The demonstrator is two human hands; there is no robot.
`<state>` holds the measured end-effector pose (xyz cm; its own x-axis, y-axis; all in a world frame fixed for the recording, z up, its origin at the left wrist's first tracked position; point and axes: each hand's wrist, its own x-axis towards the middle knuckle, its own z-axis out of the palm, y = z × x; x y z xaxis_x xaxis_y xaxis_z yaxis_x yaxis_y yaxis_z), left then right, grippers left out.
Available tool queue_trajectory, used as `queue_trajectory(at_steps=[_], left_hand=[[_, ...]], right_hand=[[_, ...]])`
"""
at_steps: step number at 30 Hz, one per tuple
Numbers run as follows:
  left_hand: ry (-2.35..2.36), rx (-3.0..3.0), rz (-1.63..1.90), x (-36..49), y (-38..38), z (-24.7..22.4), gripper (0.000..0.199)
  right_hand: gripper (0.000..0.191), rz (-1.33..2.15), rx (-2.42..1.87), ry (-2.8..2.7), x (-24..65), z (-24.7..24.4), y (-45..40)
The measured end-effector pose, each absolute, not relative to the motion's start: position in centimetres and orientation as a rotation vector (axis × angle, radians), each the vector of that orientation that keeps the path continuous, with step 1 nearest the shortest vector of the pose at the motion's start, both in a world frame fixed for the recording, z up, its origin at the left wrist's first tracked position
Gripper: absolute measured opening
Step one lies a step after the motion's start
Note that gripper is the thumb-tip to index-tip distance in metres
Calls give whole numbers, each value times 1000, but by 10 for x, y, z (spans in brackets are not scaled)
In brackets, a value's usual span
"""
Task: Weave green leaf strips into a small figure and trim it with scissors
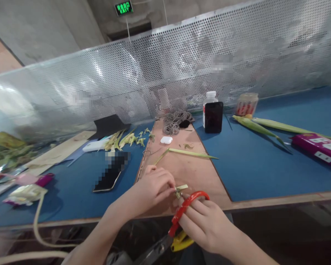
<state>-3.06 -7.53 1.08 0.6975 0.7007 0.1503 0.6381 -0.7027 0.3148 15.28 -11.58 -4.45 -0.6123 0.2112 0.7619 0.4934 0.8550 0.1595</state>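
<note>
So the left hand (158, 186) is pinching a small pale-green plant piece (178, 192) over the tan middle strip of the blue worktop (253, 173), close to the near edge. Right hand (206, 224) has the red-and-yellow-handled metal scissors (173, 228) looped on its fingers, blades sticking out past that edge; can't tell if its fingertips grip the piece too. Flat black phone (111, 178) lies left, well apart.

I'm seeing a likely workshop: a blue worktable (253, 173) is stretching before a perforated metal screen (179, 66), while a bare concrete wall (55, 25) and a lit exit sign (124, 8) are showing above the screen.
</note>
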Motion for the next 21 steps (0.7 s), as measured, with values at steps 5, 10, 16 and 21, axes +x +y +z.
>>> queue_trajectory(at_steps=[5,10,16,21], left_hand=[[981,2461,303,-33,-71,15,14],[1031,2554,267,-32,-79,12,8],[1154,2940,452,-28,-85,-4,6],[1237,3046,670,-24,-91,-17,15]], right_hand=[[23,-449,-552,-2240,152,-50,-117],[28,-414,-586,-2247,152,-55,-117],[28,-385,-641,-2213,151,-57,-118],[27,-391,-759,-2109,149,-63,-120]])
